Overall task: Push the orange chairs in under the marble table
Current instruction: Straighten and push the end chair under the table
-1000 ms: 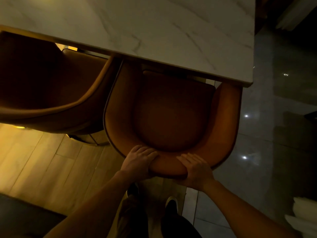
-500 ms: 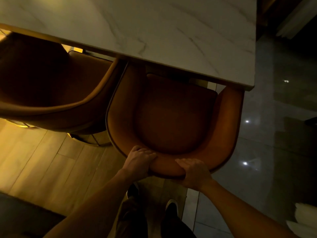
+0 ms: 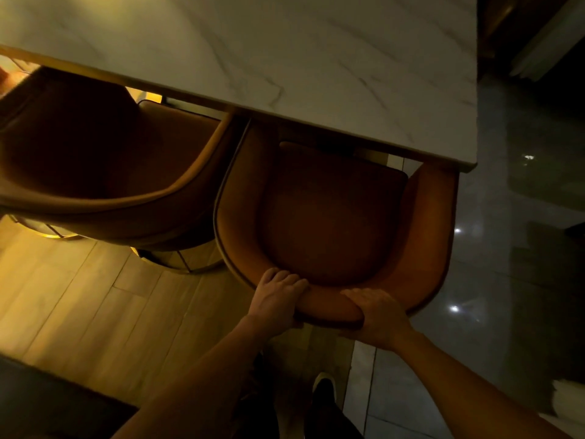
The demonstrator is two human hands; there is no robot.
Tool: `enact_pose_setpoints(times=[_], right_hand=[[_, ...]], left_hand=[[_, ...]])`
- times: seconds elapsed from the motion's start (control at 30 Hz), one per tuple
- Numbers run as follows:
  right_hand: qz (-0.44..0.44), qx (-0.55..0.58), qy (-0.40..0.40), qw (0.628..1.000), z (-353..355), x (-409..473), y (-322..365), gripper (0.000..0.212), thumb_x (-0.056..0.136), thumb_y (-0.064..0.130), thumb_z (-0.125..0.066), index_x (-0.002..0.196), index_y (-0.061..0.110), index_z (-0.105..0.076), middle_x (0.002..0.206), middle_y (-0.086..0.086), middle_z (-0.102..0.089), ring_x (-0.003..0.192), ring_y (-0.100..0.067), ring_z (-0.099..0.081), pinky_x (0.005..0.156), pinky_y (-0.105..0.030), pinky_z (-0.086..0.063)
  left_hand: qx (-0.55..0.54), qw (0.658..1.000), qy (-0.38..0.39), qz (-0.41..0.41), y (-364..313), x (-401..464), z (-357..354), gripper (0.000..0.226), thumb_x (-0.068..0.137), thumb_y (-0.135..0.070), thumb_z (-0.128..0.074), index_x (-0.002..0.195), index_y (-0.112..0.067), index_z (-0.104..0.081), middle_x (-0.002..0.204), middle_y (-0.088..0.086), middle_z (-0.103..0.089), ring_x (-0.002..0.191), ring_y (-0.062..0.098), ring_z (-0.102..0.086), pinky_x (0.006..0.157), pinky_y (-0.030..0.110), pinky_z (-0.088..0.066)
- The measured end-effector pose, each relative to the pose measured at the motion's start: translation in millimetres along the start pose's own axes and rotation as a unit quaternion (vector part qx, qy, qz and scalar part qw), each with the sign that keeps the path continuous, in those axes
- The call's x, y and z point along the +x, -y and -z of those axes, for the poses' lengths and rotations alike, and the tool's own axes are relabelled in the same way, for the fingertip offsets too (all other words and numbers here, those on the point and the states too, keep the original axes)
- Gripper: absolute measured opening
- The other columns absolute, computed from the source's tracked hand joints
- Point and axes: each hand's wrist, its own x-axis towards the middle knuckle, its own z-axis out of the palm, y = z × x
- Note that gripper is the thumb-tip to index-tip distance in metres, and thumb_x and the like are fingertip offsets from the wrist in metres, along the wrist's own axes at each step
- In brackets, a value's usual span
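Here two orange chairs stand side by side at the near edge of the marble desk (image 3: 285,58). The right chair (image 3: 335,217) has its seat front tucked under the desk edge, while its curved back sticks out toward the person. The left hand (image 3: 277,301) grips the top of that backrest, fingers curled over the rim onto the inner side. The right hand (image 3: 375,315) grips the same rim just beside it, fingers wrapped over the padded edge. A short stretch of backrest shows between the two hands.

The left chair (image 3: 104,172) sits just beside the right one, their shells almost touching. Its front is hidden under the desk and its left side is cut off by the frame. Part of a gold metal base (image 3: 177,264) shows below it; the right chair's legs are hidden by its shell.

The light is dim, so the seat cushions read as dark patches. One shoe (image 3: 323,386) shows on the floor between the forearms. The floor is wooden boards (image 3: 95,312) on the left and glossy tiles (image 3: 506,280) on the right.
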Motion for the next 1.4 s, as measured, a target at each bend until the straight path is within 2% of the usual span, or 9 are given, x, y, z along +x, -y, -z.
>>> enact_pose_setpoints(times=[0.1, 0.2, 0.47, 0.63, 0.83, 0.97, 1.13, 1.27, 1.4], right_hand=[[-0.023, -0.001, 0.015, 1.000, 1, -1, 7, 0.105, 0.063, 0.088, -0.053, 0.146, 0.025, -0.035, 0.147, 0.003, -0.044, 0.132, -0.017, -0.042, 0.113, -0.036, -0.027], [-0.041, 0.002, 0.009, 0.999, -1, -1, 23, 0.099, 0.070, 0.074, -0.062, 0.148, 0.020, -0.033, 0.149, -0.001, -0.041, 0.136, -0.018, -0.037, 0.115, -0.039, -0.024], [-0.044, -0.003, 0.040, 0.998, -6, 36, 100, 0.092, 0.082, 0.057, -0.063, 0.152, 0.022, -0.017, 0.156, -0.003, -0.030, 0.140, -0.022, -0.031, 0.115, -0.039, -0.024], [-0.072, -0.007, 0.052, 0.996, -4, 55, 131, 0.091, 0.084, 0.062, -0.058, 0.152, 0.021, -0.013, 0.153, -0.003, -0.032, 0.137, -0.024, -0.034, 0.112, -0.043, -0.029], [-0.125, -0.047, 0.043, 0.990, -7, 59, 146, 0.090, 0.084, 0.069, -0.049, 0.152, 0.024, -0.013, 0.154, -0.003, -0.031, 0.138, -0.024, -0.033, 0.112, -0.041, -0.026], [-0.139, -0.055, 0.053, 0.987, -6, 60, 148, 0.086, 0.086, 0.069, -0.047, 0.152, 0.026, -0.013, 0.154, 0.000, -0.031, 0.137, -0.023, -0.034, 0.112, -0.039, -0.027], [-0.146, -0.058, 0.071, 0.985, -4, 62, 148, 0.086, 0.086, 0.070, -0.045, 0.152, 0.026, -0.013, 0.155, 0.000, -0.031, 0.137, -0.021, -0.034, 0.110, -0.037, -0.028], [-0.143, -0.051, 0.097, 0.984, -3, 65, 144, 0.090, 0.083, 0.073, -0.043, 0.153, 0.026, -0.011, 0.156, -0.001, -0.028, 0.137, -0.023, -0.034, 0.110, -0.040, -0.028], [-0.140, -0.048, 0.128, 0.981, -2, 68, 140, 0.097, 0.079, 0.082, -0.036, 0.153, 0.026, -0.008, 0.158, 0.000, -0.024, 0.139, -0.023, -0.031, 0.111, -0.042, -0.027]], left_hand=[[-0.038, 0.999, -0.016, -0.008, 8, -6, 1, 0.088, 0.066, -0.064, -0.073, 0.141, -0.033, -0.040, 0.146, -0.007, -0.046, 0.137, 0.017, -0.034, 0.116, 0.043, -0.012], [-0.066, 0.997, -0.032, -0.004, 19, -13, 5, 0.087, 0.069, -0.064, -0.070, 0.143, -0.033, -0.039, 0.149, -0.007, -0.043, 0.140, 0.017, -0.030, 0.117, 0.041, -0.009], [-0.069, 0.996, -0.050, 0.013, 45, -34, 11, 0.077, 0.081, -0.059, -0.063, 0.147, -0.035, -0.032, 0.155, -0.007, -0.033, 0.145, 0.018, -0.020, 0.118, 0.039, 0.000], [-0.066, 0.997, -0.036, 0.032, 77, -42, 21, 0.067, 0.089, -0.052, -0.059, 0.147, -0.041, -0.028, 0.158, -0.010, -0.027, 0.147, 0.016, -0.013, 0.117, 0.039, -0.002], [-0.096, 0.994, 0.027, 0.035, 103, -42, 32, 0.056, 0.098, -0.041, -0.048, 0.148, -0.044, -0.024, 0.160, -0.015, -0.017, 0.149, 0.019, -0.001, 0.119, 0.054, -0.005], [-0.119, 0.992, 0.039, 0.016, 104, -35, 41, 0.053, 0.099, -0.024, -0.048, 0.148, -0.037, -0.031, 0.158, -0.010, -0.026, 0.149, 0.026, -0.007, 0.120, 0.051, -0.014], [-0.132, 0.990, 0.050, 0.017, 105, -30, 41, 0.054, 0.099, -0.018, -0.044, 0.148, -0.036, -0.032, 0.158, -0.010, -0.027, 0.149, 0.028, -0.006, 0.120, 0.048, -0.014], [-0.147, 0.987, 0.057, 0.019, 107, -30, 39, 0.055, 0.099, -0.019, -0.048, 0.148, -0.037, -0.031, 0.158, -0.012, -0.025, 0.149, 0.026, -0.003, 0.120, 0.049, -0.015], [-0.154, 0.987, 0.047, 0.011, 108, -37, 40, 0.053, 0.100, -0.023, -0.048, 0.148, -0.035, -0.030, 0.159, -0.013, -0.023, 0.149, 0.020, -0.003, 0.117, 0.040, -0.023]])
